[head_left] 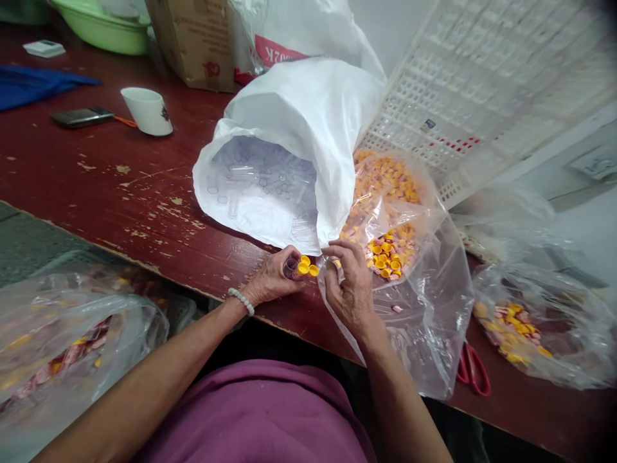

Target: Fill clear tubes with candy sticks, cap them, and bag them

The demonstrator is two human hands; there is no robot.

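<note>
With the hands as the clock's centre, a long wooden table (116, 186) runs from ten o'clock to four, its dark red paint scuffed and chipped to pale patches. A white plastic crate (482, 83), a lattice of small square holes, leans at two o'clock over a loose clear bag (429, 321) heaped with yellow and pinkish pieces. At twelve, a white sack (308, 96) blocks the way across the table; its soft, creased mouth gapes toward the person, showing slim clear tubes (241, 172) with round ends. Another plastic bag (130, 321) lies low at eight, and a crumpled smaller bag (573, 328) at three to four. A brown cardboard box (193, 48) stands at eleven, beside a smooth, round green basin (103, 29).

The left hand (274, 278), with a beaded bracelet (241, 301) at its wrist, is closed around a clear tube (290, 268), just below the sack's mouth; several yellow caps (303, 263) bunch against it. The right hand (350, 286) is curled, thumb and forefinger a narrow gap apart at the clear bag's edge; whether it grips anything I cannot tell.

Around ten o'clock stand a slant-rimmed white cup (147, 110) and, beside it, a flat dark phone (81, 117). Scissors (475, 370) with glossy red loop handles lie at four, partly under the clear bag.
</note>
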